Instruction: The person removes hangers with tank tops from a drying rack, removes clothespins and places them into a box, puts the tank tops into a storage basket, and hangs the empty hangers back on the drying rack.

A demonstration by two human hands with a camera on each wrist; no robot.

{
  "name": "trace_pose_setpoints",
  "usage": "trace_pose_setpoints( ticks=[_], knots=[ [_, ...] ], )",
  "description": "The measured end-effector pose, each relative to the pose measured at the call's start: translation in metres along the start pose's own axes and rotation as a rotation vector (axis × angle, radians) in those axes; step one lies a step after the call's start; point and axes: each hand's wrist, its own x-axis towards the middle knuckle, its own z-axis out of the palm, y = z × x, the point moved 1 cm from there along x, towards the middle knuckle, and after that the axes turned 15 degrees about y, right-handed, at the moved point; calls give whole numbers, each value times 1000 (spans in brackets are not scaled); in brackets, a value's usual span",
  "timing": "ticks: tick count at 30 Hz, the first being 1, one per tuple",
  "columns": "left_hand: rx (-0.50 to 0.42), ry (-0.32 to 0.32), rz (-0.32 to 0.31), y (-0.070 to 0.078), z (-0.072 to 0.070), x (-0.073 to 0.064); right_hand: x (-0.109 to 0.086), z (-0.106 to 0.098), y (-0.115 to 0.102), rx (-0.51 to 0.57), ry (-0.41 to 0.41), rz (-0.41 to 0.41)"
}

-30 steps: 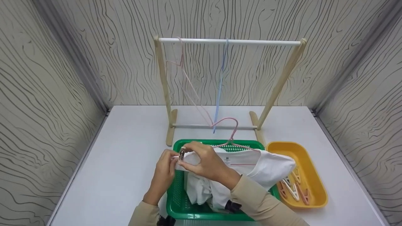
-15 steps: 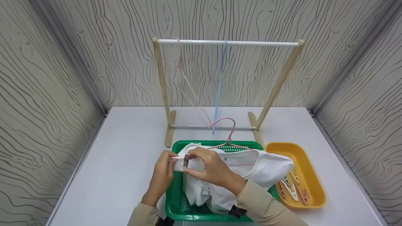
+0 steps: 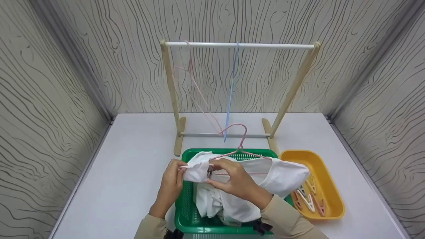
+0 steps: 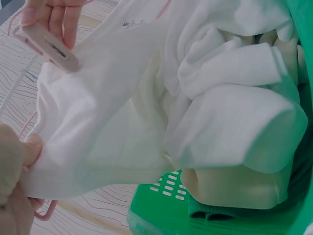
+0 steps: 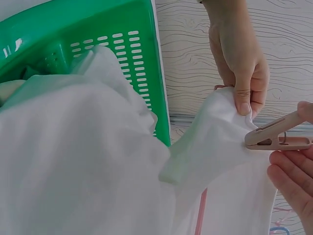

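A white shirt is spread over a pink hanger, its lower part bunched over the green basket. My left hand pinches the shirt's left end. Between the thumb and fingers of my right hand is a pinkish-brown clothespin, held at the shirt's upper edge between the left hand and the neckline. The clothespin's nose overlaps the fabric in the right wrist view; I cannot tell whether it bites the cloth. Part of the hanger's left arm is hidden by the shirt and the right hand.
The green basket stands under the shirt. To its right, a yellow tray holds several clothespins. Behind stands a rack with a white rail, carrying another pink hanger and a blue hanger.
My right hand has slid the clothespin to the right along the shirt's top edge, away from the left hand. The left hand keeps its pinch and has barely moved.
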Motion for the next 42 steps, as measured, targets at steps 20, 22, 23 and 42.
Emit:
trace_pose_setpoints(
  ticks=[20, 22, 23, 42],
  knots=[
    [-7, 25, -3, -3, 1, -1, -12, -38, 16, -42, 178, 29],
    [-4, 27, 1, -3, 1, -2, -12, -42, 17, -46, 191, 39],
    [-3, 29, 5, -4, 1, -2, -12, -44, 17, -48, 196, 44],
    [13, 54, 51, -4, 2, 0, -21, -84, 24, -70, 330, 113]
  ],
)
